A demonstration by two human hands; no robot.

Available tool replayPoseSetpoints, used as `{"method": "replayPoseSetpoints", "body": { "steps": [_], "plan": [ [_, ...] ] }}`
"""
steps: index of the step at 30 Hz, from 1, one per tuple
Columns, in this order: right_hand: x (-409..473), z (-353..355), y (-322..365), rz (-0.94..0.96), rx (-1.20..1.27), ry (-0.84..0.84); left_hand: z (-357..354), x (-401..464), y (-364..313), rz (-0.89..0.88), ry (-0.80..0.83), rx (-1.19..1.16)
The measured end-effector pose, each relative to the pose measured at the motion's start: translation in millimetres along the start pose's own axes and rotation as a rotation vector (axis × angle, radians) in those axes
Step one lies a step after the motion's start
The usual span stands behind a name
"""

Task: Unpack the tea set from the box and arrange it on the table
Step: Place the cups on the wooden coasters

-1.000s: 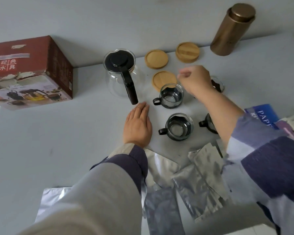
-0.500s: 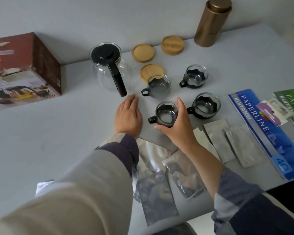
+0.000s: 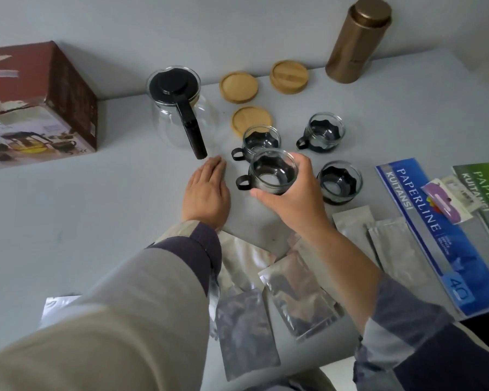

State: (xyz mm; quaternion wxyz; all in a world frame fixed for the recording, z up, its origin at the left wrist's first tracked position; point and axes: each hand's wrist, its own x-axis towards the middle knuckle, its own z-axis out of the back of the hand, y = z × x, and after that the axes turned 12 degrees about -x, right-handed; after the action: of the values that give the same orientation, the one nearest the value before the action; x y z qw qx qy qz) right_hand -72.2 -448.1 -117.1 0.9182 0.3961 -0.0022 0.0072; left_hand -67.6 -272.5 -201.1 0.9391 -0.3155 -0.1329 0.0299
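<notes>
Now, working across from my left:

- The cardboard box (image 3: pixel 40 108) sits at the far left of the grey table (image 3: pixel 54 221), a dark red carton with a printed photo of the tea set on its near face.
- Next I see the teapot (image 3: pixel 178 108), a rounded clear glass body with a matte black lid and a long black handle pointing toward me.
- My left hand (image 3: pixel 206 193) lies flat on the table just below the end of that handle, fingers straight and together, palm down, holding nothing; its sleeve is beige with a dark cuff.
- Three round wooden coasters (image 3: pixel 239 86) lie behind the cups, pale and smooth, each with a raised rim.
- My right hand (image 3: pixel 291 198) grips the held glass cup (image 3: pixel 273 172) from its right side, fingers curled over the far rim and thumb under the near side, so it looks raised off the table; its black loop handle points left.
- Just behind it, a second cup (image 3: pixel 259 142) overlaps one coaster; two more cups (image 3: pixel 323 132) stand to the right, all clear glass in scalloped black holders.
- Crinkled silver foil pouches (image 3: pixel 299 294) lie scattered beneath my forearms.
- A tall bronze metal canister (image 3: pixel 357 40) stands upright at the back.
- Glossy blue and green receipt books (image 3: pixel 435 230) lie at the right edge.
</notes>
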Motion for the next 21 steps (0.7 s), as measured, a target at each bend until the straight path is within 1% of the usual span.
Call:
{"method": "replayPoseSetpoints", "body": {
  "steps": [4,7,13,21],
  "plan": [
    [48,22,27,0.075,0.003,0.043,1,0,-1,-0.004,0.001,0.013],
    [95,26,41,0.133,-0.041,0.08,1,0,-1,0.017,0.016,0.002],
    [191,-16,50,0.121,-0.048,0.113,2,0,1,0.026,0.06,0.026],
    [255,-63,46,0.075,-0.124,0.09,4,1,-2,0.06,0.067,0.037]
  ]
}}
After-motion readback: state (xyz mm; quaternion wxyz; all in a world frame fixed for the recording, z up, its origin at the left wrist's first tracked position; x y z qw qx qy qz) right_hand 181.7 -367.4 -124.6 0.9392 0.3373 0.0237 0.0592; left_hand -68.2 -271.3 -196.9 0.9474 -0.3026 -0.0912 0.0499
